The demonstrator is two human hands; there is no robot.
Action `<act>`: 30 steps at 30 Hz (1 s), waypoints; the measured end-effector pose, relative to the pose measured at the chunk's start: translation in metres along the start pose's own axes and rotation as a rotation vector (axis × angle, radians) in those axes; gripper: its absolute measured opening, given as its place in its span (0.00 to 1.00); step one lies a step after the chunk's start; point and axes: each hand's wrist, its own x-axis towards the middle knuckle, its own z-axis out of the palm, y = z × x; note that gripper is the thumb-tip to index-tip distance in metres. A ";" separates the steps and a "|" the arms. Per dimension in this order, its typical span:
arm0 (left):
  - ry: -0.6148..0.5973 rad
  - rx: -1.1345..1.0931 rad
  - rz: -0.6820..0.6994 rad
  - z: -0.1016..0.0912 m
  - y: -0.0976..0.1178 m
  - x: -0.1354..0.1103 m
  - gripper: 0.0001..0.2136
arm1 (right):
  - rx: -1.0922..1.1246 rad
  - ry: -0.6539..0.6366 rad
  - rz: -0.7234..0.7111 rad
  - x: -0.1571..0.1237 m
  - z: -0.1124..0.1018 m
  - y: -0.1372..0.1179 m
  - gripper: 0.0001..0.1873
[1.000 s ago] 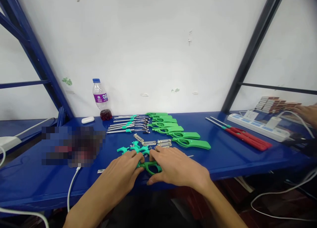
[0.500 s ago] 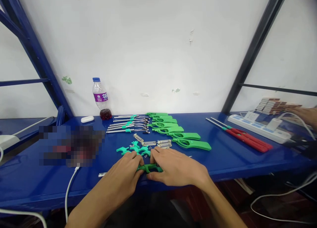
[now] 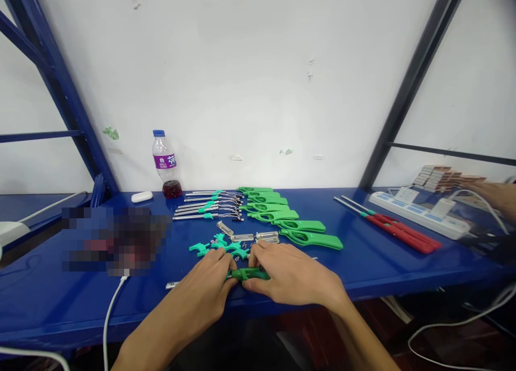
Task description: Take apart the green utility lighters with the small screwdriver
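Note:
Both my hands grip one green plastic lighter handle [image 3: 250, 275] near the front edge of the blue table [image 3: 363, 263]. My left hand [image 3: 207, 282] pinches its left end and my right hand [image 3: 288, 274] closes over its right part. A thin metal tube [image 3: 172, 285] sticks out to the left past my left hand. Just beyond my fingers lie small teal trigger pieces [image 3: 220, 246] and clear plastic parts [image 3: 258, 236]. Farther back lie a row of green handles [image 3: 282, 216] and a row of metal tubes [image 3: 207, 204].
A water bottle [image 3: 164, 164] and a white case [image 3: 142, 197] stand by the wall at the left. Red long lighters [image 3: 397, 232], a white power strip [image 3: 419, 212] and stacked boxes [image 3: 441, 178] are at the right, where another person's hand [image 3: 497, 196] shows. A white cable [image 3: 110, 312] hangs at the front left.
The green handle has been turned from flat, with its loop showing, onto its edge between my hands. Both hands stay closed on it, close together.

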 end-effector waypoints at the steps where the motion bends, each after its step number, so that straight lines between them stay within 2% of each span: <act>1: 0.006 0.007 -0.002 0.000 0.000 0.000 0.08 | 0.014 0.016 0.009 -0.001 -0.001 0.000 0.14; 6: -0.028 0.018 -0.007 -0.004 0.000 0.001 0.08 | 0.194 0.167 0.039 -0.009 -0.014 -0.002 0.15; 9: -0.069 -0.001 -0.040 -0.009 0.001 0.002 0.08 | 0.333 0.314 0.073 -0.017 -0.030 0.007 0.19; 12: -0.074 0.002 -0.050 -0.010 0.001 0.002 0.09 | 0.396 0.535 0.153 -0.031 -0.049 0.029 0.27; 14: -0.067 0.024 -0.043 -0.009 0.000 0.001 0.09 | 0.406 0.673 0.215 -0.046 -0.062 0.050 0.26; 16: -0.045 0.068 -0.038 -0.009 0.000 0.001 0.10 | 0.461 0.759 0.336 -0.064 -0.072 0.075 0.28; 19: -0.011 0.123 -0.017 -0.008 0.002 0.002 0.12 | 0.590 0.786 0.494 -0.092 -0.077 0.117 0.32; 24: 0.068 0.123 0.086 0.003 0.006 0.011 0.11 | 0.812 0.806 0.531 -0.120 -0.059 0.187 0.32; 27: 0.093 0.096 0.135 0.012 0.007 0.016 0.11 | 0.830 0.811 0.615 -0.125 -0.043 0.213 0.31; 30: 0.066 0.099 0.135 0.013 0.009 0.017 0.10 | 0.816 0.777 0.655 -0.128 -0.034 0.226 0.30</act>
